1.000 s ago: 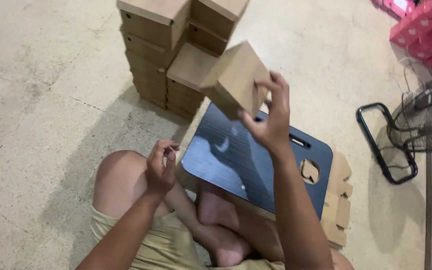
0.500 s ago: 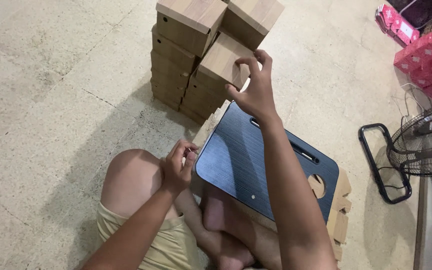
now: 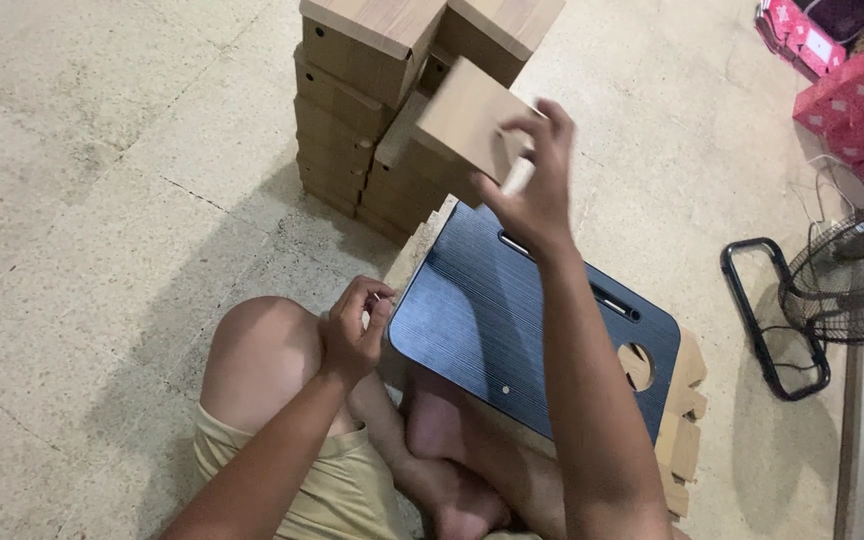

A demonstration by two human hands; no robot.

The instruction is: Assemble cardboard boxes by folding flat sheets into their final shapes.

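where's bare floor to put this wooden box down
Bare concrete floor lies left of the box stack, and between dark board and fan. Crowded around the stack, where the right hand holds the wooden box.

Soft even daylight, slight motion blur

fan [image 3: 857, 275] cut by right edge, left hand [image 3: 352, 335] contents hidden

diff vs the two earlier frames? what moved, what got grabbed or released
The right hand carried its wooden box from above the dark board away from the body, up against the stack of wooden boxes; it still grips it, nothing released. The left hand stayed curled at the board's near corner by the knee. Board, stack and fan unmoved.
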